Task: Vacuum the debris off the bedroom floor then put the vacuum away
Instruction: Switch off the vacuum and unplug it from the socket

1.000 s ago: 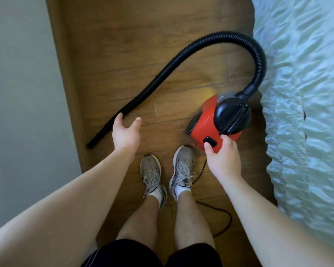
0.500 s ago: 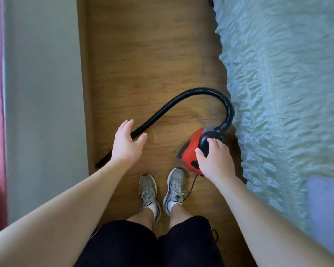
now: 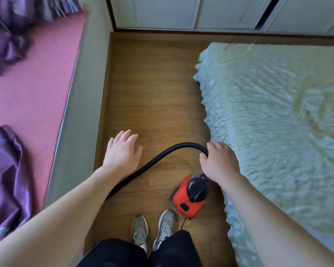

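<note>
the person has stood up taller, so more of the room shows now than a moment ago: white cupboard doors [image 3: 201, 12] at the far wall and a pink mat [image 3: 27, 89] on the left. the right hand [image 3: 218, 162] has left the top of the red vacuum [image 3: 189, 197] and moved up to the black hose [image 3: 158, 160]. its fingers look curled around the bend of the hose, near where it joins the vacuum. the left hand [image 3: 122, 151] is open and flat, above the floor [image 3: 152, 93], touching nothing. the vacuum sits on the floor just beside the green bed cover [image 3: 278, 122], close to the shoes [image 3: 152, 232]. this looks like getting ready to start cleaning, not the end. i see no crumbs on the floor from here. i cannot read any name or words on the vacuum.
</note>
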Action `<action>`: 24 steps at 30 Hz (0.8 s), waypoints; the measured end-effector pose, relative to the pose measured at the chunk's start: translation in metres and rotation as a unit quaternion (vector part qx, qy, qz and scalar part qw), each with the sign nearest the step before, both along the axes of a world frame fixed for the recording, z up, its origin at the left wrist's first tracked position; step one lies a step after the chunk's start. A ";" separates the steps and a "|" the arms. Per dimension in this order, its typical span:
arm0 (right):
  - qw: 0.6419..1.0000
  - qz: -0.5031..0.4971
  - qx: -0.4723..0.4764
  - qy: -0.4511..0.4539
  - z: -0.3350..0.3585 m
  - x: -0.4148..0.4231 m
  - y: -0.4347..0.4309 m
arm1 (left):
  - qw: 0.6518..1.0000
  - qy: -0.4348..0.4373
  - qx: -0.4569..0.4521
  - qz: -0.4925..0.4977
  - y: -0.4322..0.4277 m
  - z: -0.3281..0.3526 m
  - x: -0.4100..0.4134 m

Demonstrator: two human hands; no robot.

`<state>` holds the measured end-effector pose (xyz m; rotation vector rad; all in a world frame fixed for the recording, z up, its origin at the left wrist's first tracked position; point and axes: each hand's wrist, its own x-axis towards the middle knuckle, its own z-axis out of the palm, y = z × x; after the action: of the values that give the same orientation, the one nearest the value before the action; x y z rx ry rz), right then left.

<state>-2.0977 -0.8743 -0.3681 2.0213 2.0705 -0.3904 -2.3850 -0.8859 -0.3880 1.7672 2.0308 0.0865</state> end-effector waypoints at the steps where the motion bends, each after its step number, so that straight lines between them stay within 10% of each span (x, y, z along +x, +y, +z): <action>1: 1.000 0.004 0.005 -0.003 0.015 0.001 0.002 | 1.000 0.008 0.006 -0.004 0.002 0.014 0.000; 24: 0.990 0.051 0.133 -0.024 0.279 0.010 0.048 | 0.984 0.086 0.150 -0.045 0.046 0.279 0.014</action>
<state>-2.0874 -0.8259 -0.0890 2.0299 2.2870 -0.0473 -2.3713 -0.8399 -0.1085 2.1136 2.1441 0.2315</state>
